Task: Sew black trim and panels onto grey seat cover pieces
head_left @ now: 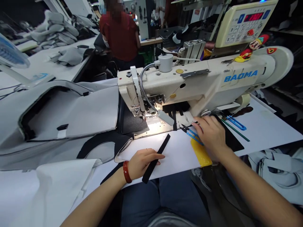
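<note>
1. White table (pixel 272 126) runs under and around the BAOMA industrial sewing machine (pixel 189 78), which is the reference point for everything below.
2. Large grey fabric panel (pixel 71 110) with black edging lies on the table left of the sewing machine, its edge reaching the machine's head end.
3. Co-worker in a dark red shirt (pixel 119 36) stands behind the sewing machine, at another table. Stacked grey pieces (pixel 54 31) lie on a table behind and left of it.
4. Control panel with red digital display (pixel 246 23) sits behind the sewing machine's right end; small painted figurine (pixel 251 49) rests on top of the machine's arm just below it.
5. Gooseneck lamp (pixel 163 116) curves down from the sewing machine's head and lights the needle area.
6. Black-and-white fabric workpiece (pixel 182 116) lies under the sewing machine's arm, right of the needle.
7. Right hand (pixel 210 135): open, fingers spread flat on the workpiece, not gripping, just in front of the sewing machine.
8. Blue-handled thread snips (pixel 191 134) lie touching the table beside the right hand; yellow piece (pixel 201 153) lies under its heel.
9. Left hand (pixel 144 162): in front of the sewing machine, fingers across a black strip (pixel 156 159). Cannot tell whether it grips. Red bangle (pixel 126 171) on that wrist.
</note>
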`<action>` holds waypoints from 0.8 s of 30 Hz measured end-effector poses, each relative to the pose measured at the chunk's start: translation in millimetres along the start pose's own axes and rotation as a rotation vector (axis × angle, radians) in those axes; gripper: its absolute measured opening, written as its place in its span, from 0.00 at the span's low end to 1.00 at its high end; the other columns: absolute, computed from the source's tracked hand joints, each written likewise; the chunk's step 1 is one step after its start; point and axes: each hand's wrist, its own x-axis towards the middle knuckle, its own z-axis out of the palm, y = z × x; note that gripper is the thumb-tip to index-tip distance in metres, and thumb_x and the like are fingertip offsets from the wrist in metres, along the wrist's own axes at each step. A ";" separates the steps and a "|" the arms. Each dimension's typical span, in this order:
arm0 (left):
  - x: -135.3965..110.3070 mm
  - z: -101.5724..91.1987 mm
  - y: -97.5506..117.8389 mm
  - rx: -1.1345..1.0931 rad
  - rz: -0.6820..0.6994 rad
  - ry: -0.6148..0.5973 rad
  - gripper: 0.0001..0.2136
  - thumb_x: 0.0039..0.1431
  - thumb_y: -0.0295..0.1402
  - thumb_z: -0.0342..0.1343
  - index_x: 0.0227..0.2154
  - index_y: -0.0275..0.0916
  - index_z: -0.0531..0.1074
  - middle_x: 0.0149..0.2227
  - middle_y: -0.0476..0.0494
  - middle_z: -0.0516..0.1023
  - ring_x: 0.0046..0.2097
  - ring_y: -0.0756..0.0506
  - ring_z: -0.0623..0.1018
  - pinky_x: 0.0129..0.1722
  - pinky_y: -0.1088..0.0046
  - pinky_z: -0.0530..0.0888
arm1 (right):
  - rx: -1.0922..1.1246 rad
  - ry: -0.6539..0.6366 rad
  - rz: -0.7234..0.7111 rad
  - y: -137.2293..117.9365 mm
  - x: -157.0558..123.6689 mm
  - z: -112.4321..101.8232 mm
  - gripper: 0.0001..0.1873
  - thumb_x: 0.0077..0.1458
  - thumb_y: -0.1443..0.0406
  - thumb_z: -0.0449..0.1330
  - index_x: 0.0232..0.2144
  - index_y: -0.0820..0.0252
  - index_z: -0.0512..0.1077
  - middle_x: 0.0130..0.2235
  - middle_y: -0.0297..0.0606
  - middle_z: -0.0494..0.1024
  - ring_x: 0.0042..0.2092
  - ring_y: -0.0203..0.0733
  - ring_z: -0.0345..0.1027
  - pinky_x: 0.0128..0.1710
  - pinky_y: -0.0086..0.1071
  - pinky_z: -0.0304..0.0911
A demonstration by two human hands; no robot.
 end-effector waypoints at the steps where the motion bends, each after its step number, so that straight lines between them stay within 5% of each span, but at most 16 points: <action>1: -0.3 -1.5 1.5 -0.023 -0.011 0.020 0.12 0.65 0.33 0.43 0.41 0.34 0.71 0.29 0.43 0.75 0.30 0.50 0.74 0.30 0.77 0.69 | 0.148 -0.081 0.051 -17.5 -6.9 -0.2 0.23 0.59 0.53 0.47 0.25 0.61 0.72 0.28 0.44 0.74 0.33 0.44 0.65 0.33 0.35 0.59; 4: 1.3 -5.2 6.7 -0.067 0.012 0.042 0.11 0.64 0.32 0.45 0.39 0.34 0.71 0.29 0.43 0.75 0.31 0.51 0.74 0.31 0.78 0.70 | 0.795 -0.660 0.239 -66.1 -18.4 12.1 0.29 0.55 0.45 0.46 0.17 0.59 0.66 0.17 0.34 0.66 0.19 0.34 0.57 0.20 0.29 0.52; 6: 2.4 -7.2 10.1 -0.071 0.059 0.011 0.12 0.65 0.32 0.44 0.37 0.34 0.72 0.29 0.43 0.75 0.30 0.51 0.74 0.31 0.79 0.70 | 1.158 -0.825 0.410 -87.0 -13.3 27.1 0.26 0.47 0.43 0.54 0.18 0.59 0.64 0.14 0.28 0.61 0.15 0.29 0.48 0.15 0.26 0.43; 9: 0.6 -11.5 13.3 -0.040 0.119 -0.022 0.17 0.66 0.30 0.36 0.37 0.34 0.72 0.26 0.43 0.74 0.28 0.51 0.73 0.30 0.78 0.69 | 1.353 -0.777 0.577 -99.3 5.6 47.7 0.22 0.35 0.50 0.66 0.19 0.61 0.63 0.15 0.25 0.60 0.15 0.25 0.45 0.13 0.23 0.37; 13: -5.5 -22.0 13.0 -0.039 0.105 -0.007 0.18 0.66 0.34 0.37 0.37 0.34 0.73 0.26 0.42 0.74 0.28 0.50 0.72 0.30 0.77 0.69 | 1.374 -0.836 0.640 -98.2 19.3 61.0 0.19 0.36 0.56 0.67 0.29 0.63 0.71 0.33 0.38 0.74 0.22 0.29 0.60 0.14 0.23 0.50; 16: -8.3 -31.2 10.9 -0.083 0.010 -0.018 0.18 0.65 0.40 0.40 0.36 0.34 0.73 0.27 0.42 0.74 0.29 0.50 0.73 0.31 0.77 0.70 | 1.448 -0.929 0.456 -92.3 16.9 62.1 0.26 0.42 0.49 0.63 0.40 0.59 0.72 0.43 0.42 0.74 0.30 0.35 0.65 0.21 0.27 0.59; 20: -10.1 -41.1 8.1 -0.070 -0.061 0.034 0.20 0.66 0.40 0.38 0.37 0.34 0.73 0.29 0.42 0.73 0.31 0.50 0.72 0.34 0.76 0.70 | 1.300 -0.939 0.040 -85.7 15.7 58.0 0.22 0.46 0.48 0.62 0.26 0.62 0.74 0.31 0.39 0.73 0.34 0.37 0.64 0.35 0.31 0.60; 24: -11.0 -47.3 9.6 0.043 -0.076 0.156 0.21 0.65 0.43 0.40 0.34 0.38 0.75 0.35 0.40 0.71 0.39 0.47 0.71 0.43 0.68 0.69 | 1.321 -0.964 0.007 -90.3 15.0 54.1 0.19 0.50 0.49 0.60 0.28 0.61 0.71 0.36 0.39 0.73 0.39 0.39 0.65 0.41 0.34 0.60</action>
